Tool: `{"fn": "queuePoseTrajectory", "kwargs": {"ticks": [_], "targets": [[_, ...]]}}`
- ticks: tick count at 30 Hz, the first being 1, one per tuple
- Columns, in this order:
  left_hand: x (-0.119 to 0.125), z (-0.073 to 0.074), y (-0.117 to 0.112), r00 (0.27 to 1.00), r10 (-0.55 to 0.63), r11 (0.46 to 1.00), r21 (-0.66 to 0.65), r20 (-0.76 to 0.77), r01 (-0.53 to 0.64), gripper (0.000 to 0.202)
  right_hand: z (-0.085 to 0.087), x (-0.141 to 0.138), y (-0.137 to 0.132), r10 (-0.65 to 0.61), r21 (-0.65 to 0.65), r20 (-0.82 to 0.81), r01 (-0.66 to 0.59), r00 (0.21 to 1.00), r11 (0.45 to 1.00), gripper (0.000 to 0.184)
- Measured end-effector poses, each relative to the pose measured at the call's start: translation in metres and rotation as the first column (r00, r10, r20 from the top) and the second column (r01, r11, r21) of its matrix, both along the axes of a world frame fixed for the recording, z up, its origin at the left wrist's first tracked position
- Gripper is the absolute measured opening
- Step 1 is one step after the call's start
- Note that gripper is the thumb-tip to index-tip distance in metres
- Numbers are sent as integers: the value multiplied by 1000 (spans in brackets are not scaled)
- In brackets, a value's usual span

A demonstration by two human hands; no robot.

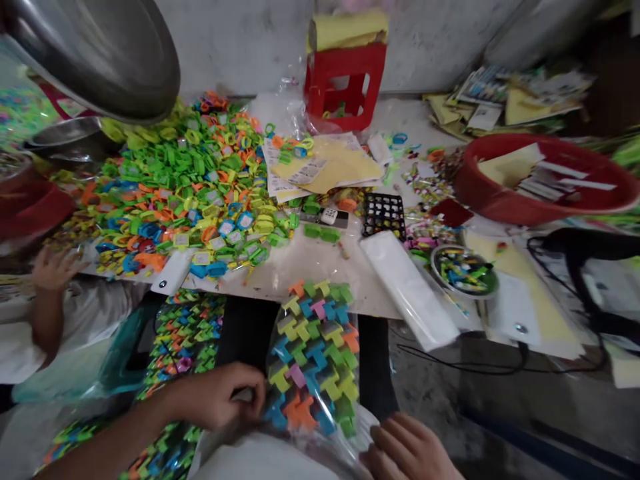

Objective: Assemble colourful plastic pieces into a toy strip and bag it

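Head view: left hand pinched shut on the edge of a clear bag of coloured plastic pieces, lying in the lap below the table. Right hand loosely curled, touching the bag's lower corner, gripping nothing. Best held flat, mouth upward, so nothing spills.

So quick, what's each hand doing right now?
Left hand: closed, pinching the clear bag of coloured pieces.
Right hand: loosely curled, touching the bag's lower edge; grip cannot be told.
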State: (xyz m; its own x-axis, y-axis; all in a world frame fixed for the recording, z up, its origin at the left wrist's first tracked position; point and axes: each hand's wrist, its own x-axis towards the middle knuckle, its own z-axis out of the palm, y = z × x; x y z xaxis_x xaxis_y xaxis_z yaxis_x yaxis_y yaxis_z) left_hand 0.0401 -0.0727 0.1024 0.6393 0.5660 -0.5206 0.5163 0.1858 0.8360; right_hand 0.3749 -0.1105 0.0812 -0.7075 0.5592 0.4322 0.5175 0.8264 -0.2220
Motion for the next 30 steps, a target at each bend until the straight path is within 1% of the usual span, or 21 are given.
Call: {"fn": "queuePoseTrajectory", "kwargs": {"ticks": [3, 4, 7, 9, 10, 12, 13, 15, 17, 18, 19, 20, 22, 23, 24, 25, 26, 27, 28, 29, 30], "targets": [[-2, 30, 28, 986, 140, 988, 51, 91, -145, 4, 36, -3, 48, -19, 118, -24, 22, 1000, 993, 19], [-2, 42, 40, 968, 197, 975, 70, 153, -210, 5, 51, -5, 66, -33, 161, -39, 39, 999, 986, 20], [1, 88, 79, 858, 356, 902, 105, 370, -420, 22, 104, -12, 122, -175, 262, -112, 199, 978, 944, 28], [7, 122, 106, 761, 429, 837, 101, 487, -537, 20, 142, -18, 154, -296, 244, -151, 326, 943, 913, 33], [10, 138, 119, 719, 443, 815, 93, 535, -572, 16, 160, -22, 168, -370, 205, -156, 397, 916, 895, 34], [18, 163, 143, 656, 439, 804, 57, 614, -591, 7, 188, -30, 193, -432, 119, -213, 462, 877, 879, 35], [22, 171, 155, 634, 430, 808, 39, 643, -587, 6, 197, -34, 204, -446, 53, -265, 474, 855, 879, 35], [29, 176, 178, 598, 426, 810, 8, 678, -586, 7, 206, -43, 227, -445, -149, -343, 420, 827, 895, 34], [35, 172, 197, 552, 454, 783, -17, 699, -621, 12, 204, -51, 245, -447, -376, -368, 309, 816, 874, 32], [37, 168, 203, 516, 466, 762, -29, 719, -647, 16, 201, -54, 251, -450, -451, -379, 263, 809, 853, 31], [38, 162, 207, 472, 462, 740, -33, 751, -672, 19, 196, -56, 253, -454, -485, -397, 237, 798, 842, 29], [39, 156, 206, 430, 439, 722, -25, 789, -691, 23, 191, -57, 251, -456, -474, -421, 238, 784, 847, 28], [38, 138, 194, 380, 358, 691, 31, 853, -722, 30, 175, -58, 232, -430, -352, -454, 287, 780, 891, 26], [37, 127, 182, 392, 318, 682, 79, 863, -727, 33, 164, -58, 217, -412, -266, -423, 324, 807, 908, 24], [36, 114, 167, 421, 301, 665, 128, 856, -736, 34, 150, -58, 198, -384, -203, -369, 330, 846, 922, 22], [35, 99, 151, 474, 284, 656, 192, 833, -730, 36, 134, -58, 178, -338, -152, -345, 303, 876, 941, 20], [34, 82, 134, 549, 283, 676, 242, 786, -696, 34, 114, -58, 159, -285, -117, -335, 261, 898, 958, 19], [34, 64, 117, 605, 273, 706, 271, 748, -654, 31, 93, -58, 140, -240, -108, -311, 217, 920, 970, 19], [34, 45, 101, 634, 273, 726, 277, 724, -630, 29, 72, -59, 124, -207, -114, -281, 182, 937, 977, 22], [34, 27, 87, 630, 278, 713, 283, 725, -641, 29, 50, -59, 111, -161, -136, -225, 133, 961, 982, 22], [35, 10, 75, 627, 295, 719, 265, 721, -643, 29, 30, -60, 101, -124, -145, -183, 98, 975, 985, 23]]}}
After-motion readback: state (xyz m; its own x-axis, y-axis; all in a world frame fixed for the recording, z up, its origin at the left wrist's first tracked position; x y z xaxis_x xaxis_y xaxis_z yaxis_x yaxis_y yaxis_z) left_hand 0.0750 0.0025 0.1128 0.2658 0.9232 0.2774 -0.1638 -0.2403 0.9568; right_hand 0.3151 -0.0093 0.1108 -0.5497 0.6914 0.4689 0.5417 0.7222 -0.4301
